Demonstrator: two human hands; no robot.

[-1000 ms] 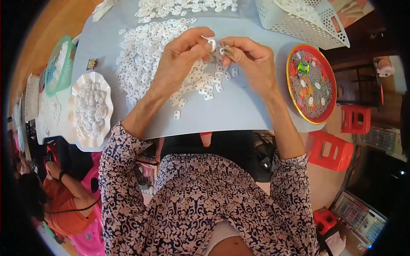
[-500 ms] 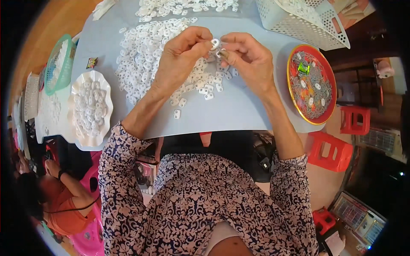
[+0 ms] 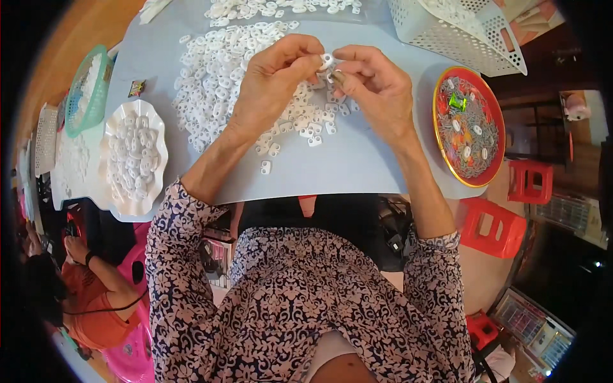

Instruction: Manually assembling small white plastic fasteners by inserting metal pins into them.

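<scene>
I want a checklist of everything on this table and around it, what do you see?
Surface: grey table, edges bent by the lens.
Job's things: small white piece pinched between both hands, above a heap of white pieces.
Clutter: white scalloped dish of pieces, red round tray, white mesh basket, green basket.
Grippers: left hand and right hand, fingertips meeting.
Cables: nothing seen.
Surroundings: red stools; a person in orange, lower left.

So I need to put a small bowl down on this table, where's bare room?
Bare grey table lies along the near edge, between the white parts pile and the red plate. A smaller patch sits between the pile and the white scalloped dish. The far side is crowded.
</scene>
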